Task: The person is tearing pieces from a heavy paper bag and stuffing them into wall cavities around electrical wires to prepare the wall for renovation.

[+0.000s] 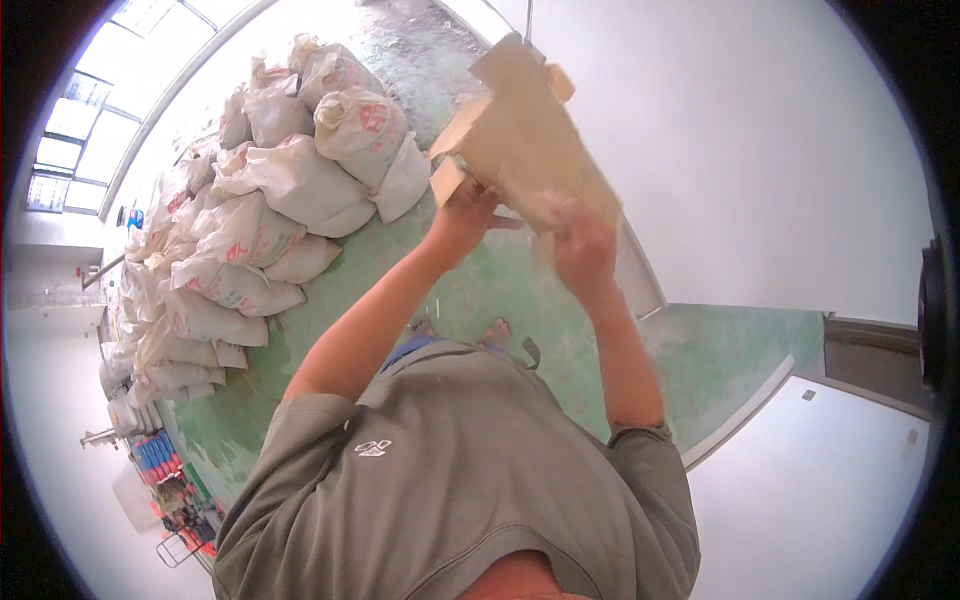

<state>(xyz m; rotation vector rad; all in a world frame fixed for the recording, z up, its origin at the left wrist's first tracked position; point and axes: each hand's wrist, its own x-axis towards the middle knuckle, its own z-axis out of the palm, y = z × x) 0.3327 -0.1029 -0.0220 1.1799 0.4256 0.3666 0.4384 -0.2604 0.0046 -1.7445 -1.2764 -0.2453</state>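
A brown cardboard box [520, 140], partly folded with flaps standing out at several edges, is held up in front of me, tilted. My left hand [463, 218] is closed on its near left side beside a small flap [447, 180], with some fingers hidden behind the cardboard. My right hand [583, 245] is closed on the near right edge; it is slightly blurred by motion. The inside of the box cannot be seen from here.
Stacked white woven sacks [300, 180] with red print stand to the left on the green floor [390, 270]. A white wall [740, 150] rises at the right. A white panel [800, 480] is at the lower right. Red and blue items [160, 460] sit at the lower left.
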